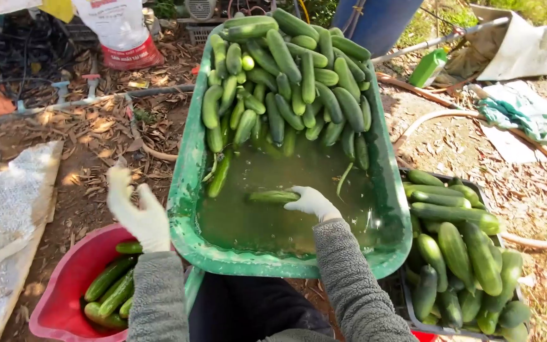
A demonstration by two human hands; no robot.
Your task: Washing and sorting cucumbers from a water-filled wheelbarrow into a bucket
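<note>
Head view, looking down. Green tub (188,183): centre, filled at its near end with murky water; a heap of cucumbers (292,82) lies piled at its far end. Single cucumber (273,197): floating in the water, near the middle of the tub. Right hand (311,202): white-gloved, grey sleeve, fingers curled on the right end of that floating cucumber, holding it at the water's surface. Left hand (135,212): white-gloved, raised above the near-left rim of the tub, fingers spread wide, holding nothing. Red basin (64,285): near left, below the left hand, holding a few cucumbers. Dark crate (413,304): near right, just beside the tub, stacked with larger cucumbers. Ground: bare soil with dry leaves, a hose (438,117) at far right.
</note>
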